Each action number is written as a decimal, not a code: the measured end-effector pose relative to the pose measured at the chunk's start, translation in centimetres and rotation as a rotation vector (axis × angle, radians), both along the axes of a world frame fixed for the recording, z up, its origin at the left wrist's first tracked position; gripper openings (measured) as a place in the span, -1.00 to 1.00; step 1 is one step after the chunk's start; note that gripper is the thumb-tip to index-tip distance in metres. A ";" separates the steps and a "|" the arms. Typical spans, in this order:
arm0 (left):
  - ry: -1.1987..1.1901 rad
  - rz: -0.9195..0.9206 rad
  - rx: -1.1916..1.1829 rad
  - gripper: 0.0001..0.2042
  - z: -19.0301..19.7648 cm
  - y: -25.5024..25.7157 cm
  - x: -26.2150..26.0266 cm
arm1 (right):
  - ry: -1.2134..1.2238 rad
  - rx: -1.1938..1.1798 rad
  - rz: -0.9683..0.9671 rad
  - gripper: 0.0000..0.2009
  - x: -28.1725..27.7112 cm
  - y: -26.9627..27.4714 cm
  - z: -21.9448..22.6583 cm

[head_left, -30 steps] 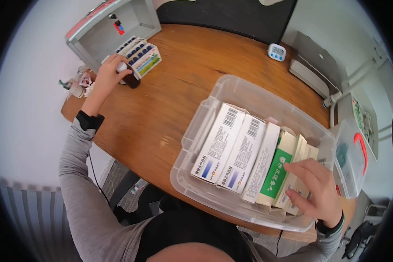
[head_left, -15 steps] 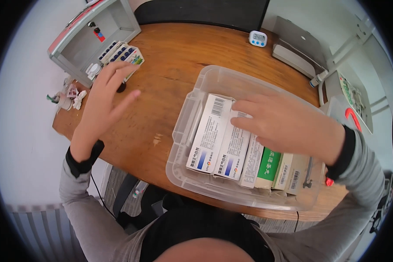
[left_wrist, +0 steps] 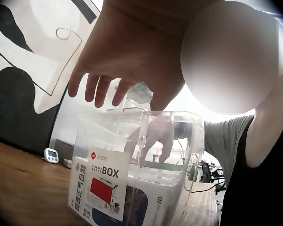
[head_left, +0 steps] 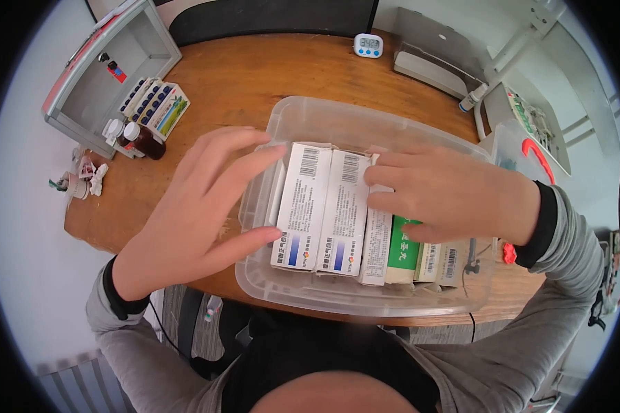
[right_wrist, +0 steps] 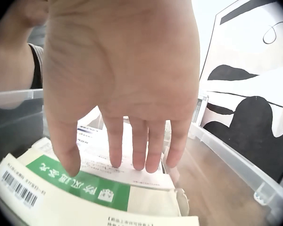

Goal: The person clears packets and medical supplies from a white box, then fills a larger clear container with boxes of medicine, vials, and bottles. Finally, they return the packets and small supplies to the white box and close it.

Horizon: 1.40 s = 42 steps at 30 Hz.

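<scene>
1. The left hand [head_left: 189, 210], open and empty, has moved from the brown bottle [head_left: 147, 143] to the plastic bin [head_left: 310, 118].
2. The right hand [head_left: 458, 196], fingers extended, is over the white boxes [head_left: 300, 206] inside; contact unclear.

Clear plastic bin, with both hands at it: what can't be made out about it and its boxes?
- Upper end of the green-banded box, head view: hidden under the right hand.
- Finest print on the white boxes, head view: too small.
- Bottom of the clear bin, left wrist view: cut off by the lower edge.
- Whether the left hand touches the rim, head view: its fingers cover the spot.
</scene>
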<state>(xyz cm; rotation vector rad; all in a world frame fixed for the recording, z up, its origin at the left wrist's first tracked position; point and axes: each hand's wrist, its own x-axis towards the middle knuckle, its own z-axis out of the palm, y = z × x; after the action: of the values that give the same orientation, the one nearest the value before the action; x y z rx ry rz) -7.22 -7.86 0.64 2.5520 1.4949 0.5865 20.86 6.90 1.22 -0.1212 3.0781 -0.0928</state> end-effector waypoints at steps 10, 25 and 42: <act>-0.115 0.095 -0.006 -0.32 -1.3 -0.1 0.1 | 0.333 -0.008 0.370 -0.73 -6.8 0.4 -2.2; -0.287 0.065 -0.029 -0.28 -2.4 0.8 -0.5 | 0.128 0.408 0.586 -0.81 -9.4 -0.2 -2.6; -0.288 0.077 -0.003 -0.40 -2.5 0.4 -1.0 | 0.045 0.171 0.458 -0.60 -9.8 -0.9 -3.0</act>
<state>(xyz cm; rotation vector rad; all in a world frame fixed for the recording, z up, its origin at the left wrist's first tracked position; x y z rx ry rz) -8.20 -7.42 -1.82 2.2943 1.4929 0.9168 11.08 6.04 -1.80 -0.8165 2.9928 0.1954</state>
